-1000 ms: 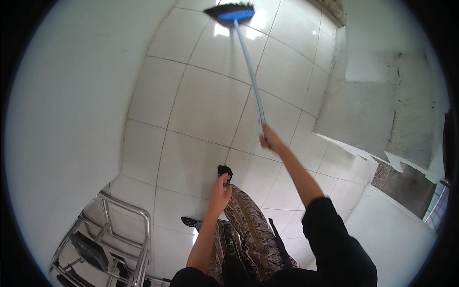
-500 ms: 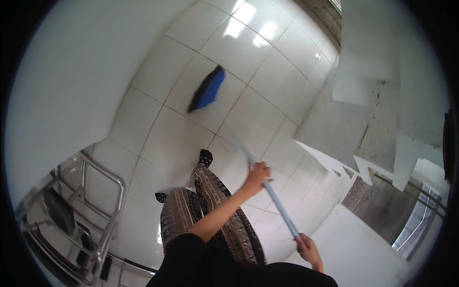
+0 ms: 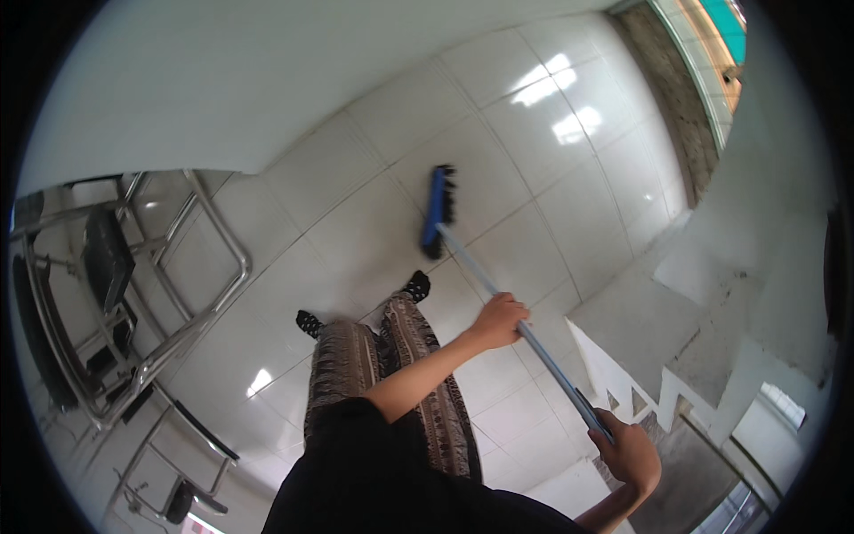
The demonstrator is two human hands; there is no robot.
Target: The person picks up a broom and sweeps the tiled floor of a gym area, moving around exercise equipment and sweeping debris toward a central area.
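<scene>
White tiled floor [image 3: 356, 231], person sweeping with blue broom [image 3: 436, 212].
Metal frame [image 3: 191, 329] at left; broom head on tiles ahead of socked feet [image 3: 414, 287]. Left hand [image 3: 500, 320] wraps mid-handle [image 3: 543, 356], right hand [image 3: 630, 452] closed round the top end, near steps [image 3: 658, 338]. Likely light, stiff pole; two spaced grips suit it.

Right hand [image 3: 630, 452] hides broom handle [image 3: 525, 331] end; metal rack [image 3: 133, 303] cut off at left edge; stair bottom lower right blurred.
</scene>
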